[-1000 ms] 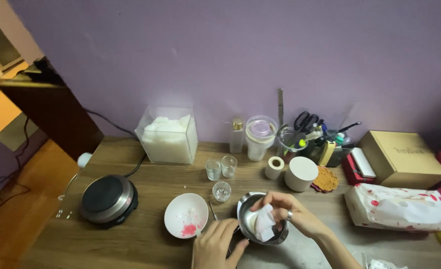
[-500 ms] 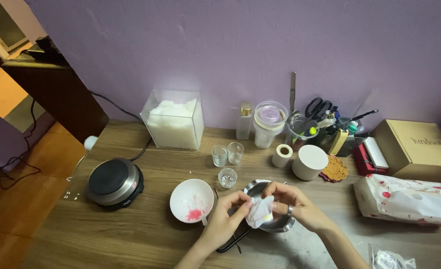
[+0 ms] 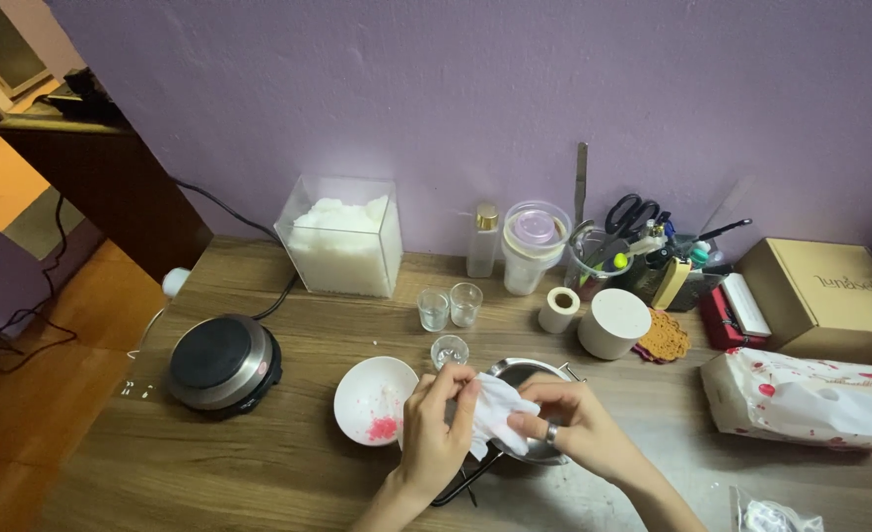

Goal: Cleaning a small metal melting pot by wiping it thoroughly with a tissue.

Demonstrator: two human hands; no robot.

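Hands together above a wooden bench (image 3: 259, 463): left hand (image 3: 434, 433) and right hand (image 3: 564, 426) both pinch a crumpled white tissue (image 3: 495, 414) just over a small steel pot (image 3: 535, 379). White bowl (image 3: 375, 399) beside it shows pink residue, seemingly unwiped.

Both forearms enter from the lower edge and converge at the centre. The left hand (image 3: 434, 431) is raised, back toward the camera, fingers curled and pinched together at the top. The right hand (image 3: 564, 422) lies lower, palm turned inward, fingers extended leftward toward the left hand; one finger carries a ring. The two hands are close, apparently joined by what they grip, though the contact itself is hidden.
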